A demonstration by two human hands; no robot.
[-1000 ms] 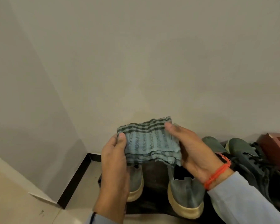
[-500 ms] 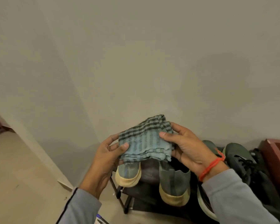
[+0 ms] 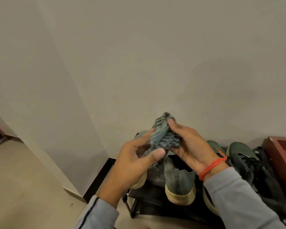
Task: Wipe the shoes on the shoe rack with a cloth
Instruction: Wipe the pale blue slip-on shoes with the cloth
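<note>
1. Left hand [image 3: 135,164]: thumb and fingers pinch the lower edge of the cloth [image 3: 163,138].
2. Right hand [image 3: 190,147]: grips the bunched cloth's upper side, red thread at the wrist.
3. Cloth: held above the shoe rack [image 3: 149,205].
4. Grey shoe [image 3: 180,184]: directly beneath; dark laced shoe [image 3: 244,156] to its right.

left hand [image 3: 132,164] and right hand [image 3: 190,146] gripping folded cloth [image 3: 163,136], above shoes [image 3: 180,184]

no readable text, labels, brands or numbers on anything in view
</note>
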